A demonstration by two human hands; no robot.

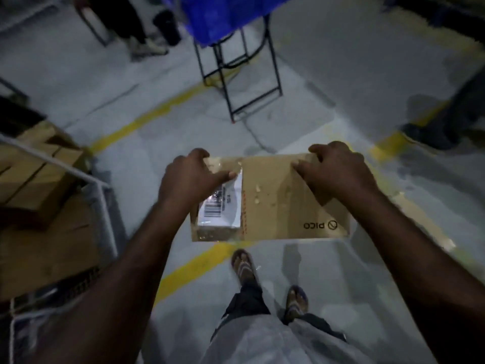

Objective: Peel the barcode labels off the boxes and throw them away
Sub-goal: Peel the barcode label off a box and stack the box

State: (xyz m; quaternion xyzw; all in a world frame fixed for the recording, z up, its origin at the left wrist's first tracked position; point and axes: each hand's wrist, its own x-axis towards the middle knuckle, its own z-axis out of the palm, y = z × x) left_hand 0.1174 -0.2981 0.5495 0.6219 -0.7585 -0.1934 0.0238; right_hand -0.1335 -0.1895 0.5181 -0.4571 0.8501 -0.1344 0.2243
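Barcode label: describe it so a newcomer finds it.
The left hand and right hand hold a brown cardboard box. At its left end, by the left thumb, sits the barcode label. It is the box's only white patch.

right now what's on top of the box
On the box: a white barcode label and shiny tape, both thumbs pressing down. The left hand covers the label's far corner.

This looks like a warehouse packing area: a grey painted concrete floor (341, 61) marked with yellow lane lines (147, 119), brown cardboard cartons (39, 174) stacked in a white metal-framed cart (105, 219), and a black folding-leg worktop (257, 104) under a blue cover (223, 17).
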